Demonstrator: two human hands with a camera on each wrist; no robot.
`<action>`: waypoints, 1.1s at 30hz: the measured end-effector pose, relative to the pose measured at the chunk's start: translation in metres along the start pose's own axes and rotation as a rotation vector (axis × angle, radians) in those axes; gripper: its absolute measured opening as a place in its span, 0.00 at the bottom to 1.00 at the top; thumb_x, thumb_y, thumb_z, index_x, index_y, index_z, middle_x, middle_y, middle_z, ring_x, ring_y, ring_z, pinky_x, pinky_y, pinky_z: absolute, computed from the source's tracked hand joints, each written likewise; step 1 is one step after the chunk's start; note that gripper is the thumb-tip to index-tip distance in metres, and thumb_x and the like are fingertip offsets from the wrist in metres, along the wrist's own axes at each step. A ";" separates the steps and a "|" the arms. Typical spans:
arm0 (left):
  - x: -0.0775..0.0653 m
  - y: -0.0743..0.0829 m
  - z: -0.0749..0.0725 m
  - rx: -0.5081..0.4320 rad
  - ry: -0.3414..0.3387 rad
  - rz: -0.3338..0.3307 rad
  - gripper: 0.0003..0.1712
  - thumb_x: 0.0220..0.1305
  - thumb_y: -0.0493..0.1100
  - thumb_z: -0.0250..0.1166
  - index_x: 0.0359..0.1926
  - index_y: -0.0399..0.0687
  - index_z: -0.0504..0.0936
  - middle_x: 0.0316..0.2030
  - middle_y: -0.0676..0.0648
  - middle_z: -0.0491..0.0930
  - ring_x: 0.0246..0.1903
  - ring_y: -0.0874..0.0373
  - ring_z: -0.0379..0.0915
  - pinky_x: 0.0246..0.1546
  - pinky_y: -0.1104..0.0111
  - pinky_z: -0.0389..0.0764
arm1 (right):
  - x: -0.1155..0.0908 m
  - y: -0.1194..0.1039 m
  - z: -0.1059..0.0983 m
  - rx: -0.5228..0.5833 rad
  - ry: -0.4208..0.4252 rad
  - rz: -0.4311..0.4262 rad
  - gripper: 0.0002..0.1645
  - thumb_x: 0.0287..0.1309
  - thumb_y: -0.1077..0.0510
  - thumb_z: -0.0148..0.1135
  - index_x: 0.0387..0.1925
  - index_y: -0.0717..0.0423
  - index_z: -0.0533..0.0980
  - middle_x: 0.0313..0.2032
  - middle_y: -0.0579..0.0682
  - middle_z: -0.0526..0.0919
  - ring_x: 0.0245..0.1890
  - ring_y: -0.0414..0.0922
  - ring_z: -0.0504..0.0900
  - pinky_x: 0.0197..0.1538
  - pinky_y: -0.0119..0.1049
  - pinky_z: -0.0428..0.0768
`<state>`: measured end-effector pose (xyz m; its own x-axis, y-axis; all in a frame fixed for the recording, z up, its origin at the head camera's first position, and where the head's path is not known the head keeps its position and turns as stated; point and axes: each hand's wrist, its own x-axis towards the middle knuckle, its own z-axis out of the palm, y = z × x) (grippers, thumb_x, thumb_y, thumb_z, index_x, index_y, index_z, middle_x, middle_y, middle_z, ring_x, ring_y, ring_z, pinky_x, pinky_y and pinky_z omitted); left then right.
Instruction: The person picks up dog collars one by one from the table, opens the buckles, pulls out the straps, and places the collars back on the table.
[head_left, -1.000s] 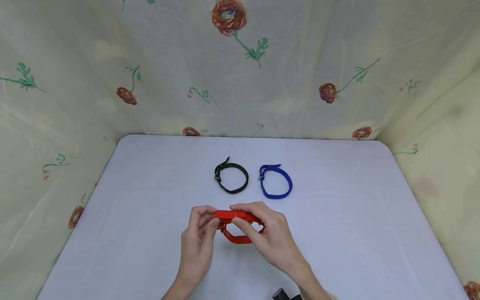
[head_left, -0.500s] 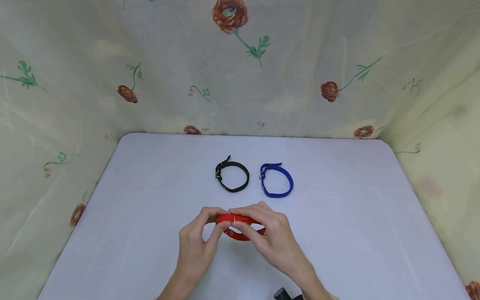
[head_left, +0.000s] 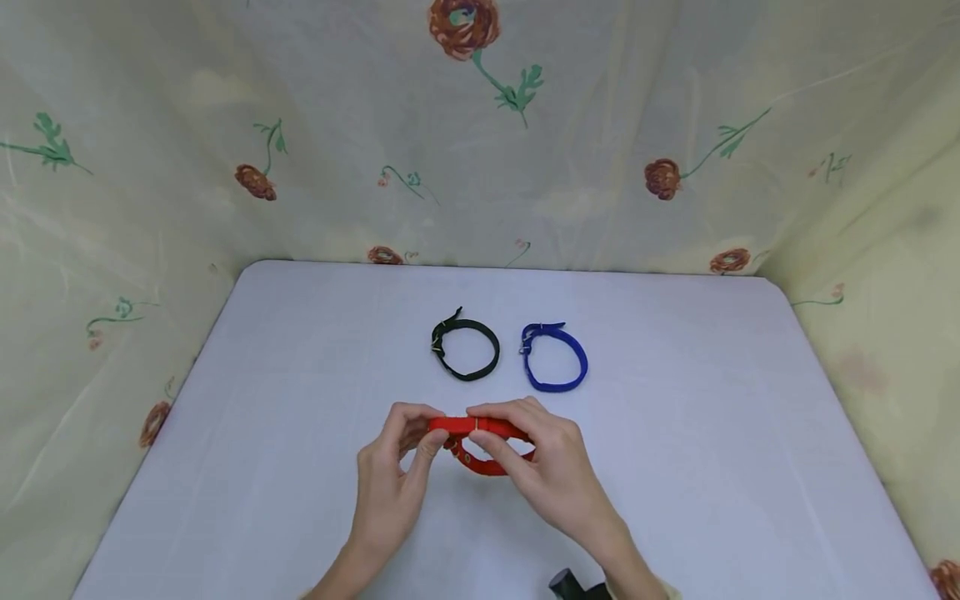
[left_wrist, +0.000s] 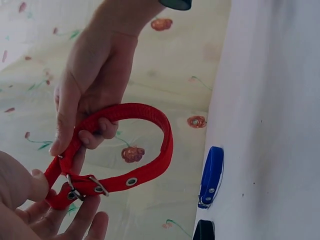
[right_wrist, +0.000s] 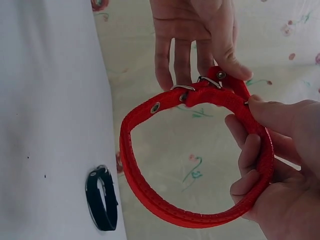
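Both hands hold a red collar (head_left: 486,467) above the near middle of the table. It is a buckled loop with metal eyelets, a metal buckle and a metal ring, plainest in the right wrist view. My left hand (head_left: 390,483) pinches the strap by the buckle (right_wrist: 210,82), thumb on the near side. The right hand (head_left: 551,467) grips the band further right, its thumb at a thin metal keeper (head_left: 476,424); in the right wrist view its fingers curl round the collar (right_wrist: 185,220). The strap's tail lies between the two hands.
Beyond the hands a black collar (head_left: 491,362) and a blue collar (head_left: 581,367) lie buckled on the white table (head_left: 300,375), side by side. A flowered curtain (head_left: 585,125) hangs behind and at the sides. A black cylindrical object (head_left: 566,583) sits by the right wrist.
The left hand closed in against the right fingertips on the red strap, then drew back a little to the left. The right hand keeps its grip. The other collars have not moved.
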<state>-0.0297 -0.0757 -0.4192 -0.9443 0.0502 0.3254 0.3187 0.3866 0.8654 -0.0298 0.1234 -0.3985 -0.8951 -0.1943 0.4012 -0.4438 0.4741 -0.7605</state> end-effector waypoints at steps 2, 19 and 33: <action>0.001 -0.001 -0.001 -0.016 -0.031 0.012 0.14 0.73 0.40 0.70 0.55 0.46 0.80 0.44 0.50 0.91 0.43 0.62 0.89 0.52 0.63 0.91 | 0.001 0.001 0.000 -0.004 0.005 -0.004 0.15 0.66 0.57 0.76 0.53 0.47 0.89 0.44 0.42 0.94 0.43 0.38 0.89 0.38 0.29 0.89; 0.004 -0.003 -0.003 0.048 -0.079 0.132 0.12 0.69 0.42 0.74 0.51 0.51 0.85 0.42 0.54 0.88 0.40 0.65 0.86 0.46 0.68 0.91 | -0.002 -0.002 0.002 0.019 -0.044 -0.007 0.13 0.69 0.57 0.73 0.53 0.46 0.87 0.44 0.43 0.92 0.42 0.37 0.89 0.37 0.26 0.88; 0.000 0.002 0.000 -0.246 -0.025 -0.088 0.12 0.75 0.36 0.67 0.55 0.44 0.77 0.48 0.46 0.92 0.45 0.61 0.90 0.51 0.70 0.90 | -0.004 -0.003 -0.005 0.016 -0.022 0.088 0.15 0.68 0.57 0.74 0.54 0.45 0.86 0.45 0.41 0.93 0.40 0.35 0.89 0.35 0.29 0.87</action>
<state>-0.0288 -0.0750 -0.4177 -0.9699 0.0507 0.2382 0.2432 0.1551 0.9575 -0.0251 0.1275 -0.3953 -0.9312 -0.1714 0.3217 -0.3642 0.4760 -0.8005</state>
